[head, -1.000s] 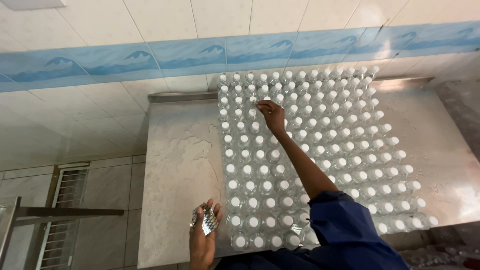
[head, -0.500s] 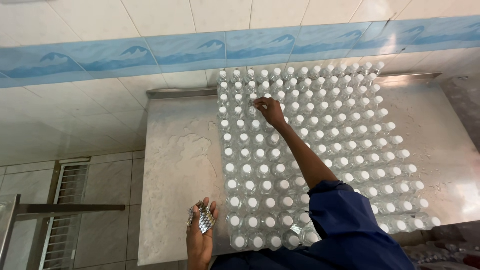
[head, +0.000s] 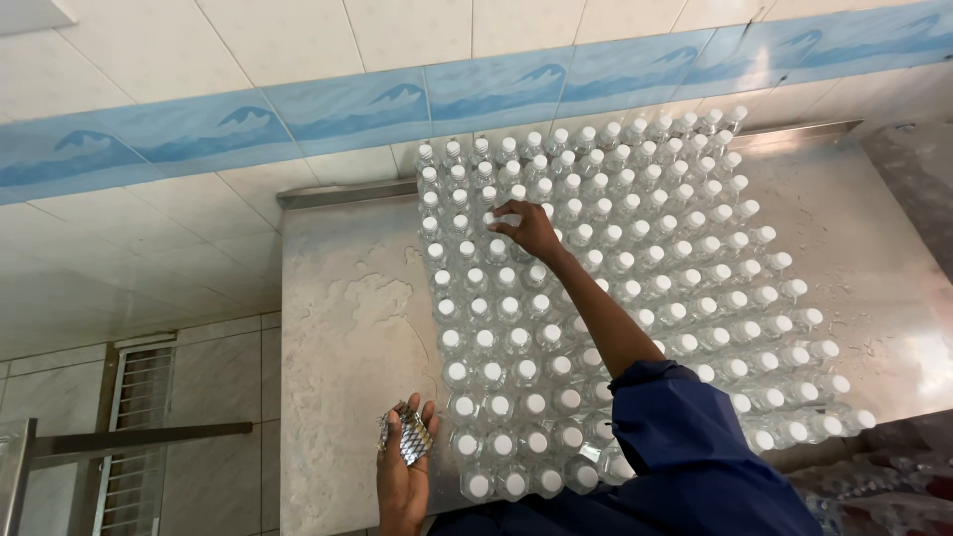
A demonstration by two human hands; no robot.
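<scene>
Several rows of clear plastic bottles (head: 635,288) with white caps stand packed together on a steel table (head: 347,328). My right hand (head: 526,228) reaches over them, fingertips pinched at the cap of a bottle near the back left of the block. My left hand (head: 402,467) hovers at the table's near edge, palm up, holding a bundle of small silvery sleeves (head: 405,437). My blue sleeve (head: 695,447) covers the near bottles on the right.
A tiled wall with a blue patterned band (head: 397,99) runs behind the table. A metal grille (head: 129,427) and a rail (head: 129,442) stand at the lower left. More bottles in plastic wrap (head: 884,496) lie at the lower right.
My right hand has moved left and toward the back across the bottle tops. My left hand with the silvery bundle has stayed near the table's front edge.
</scene>
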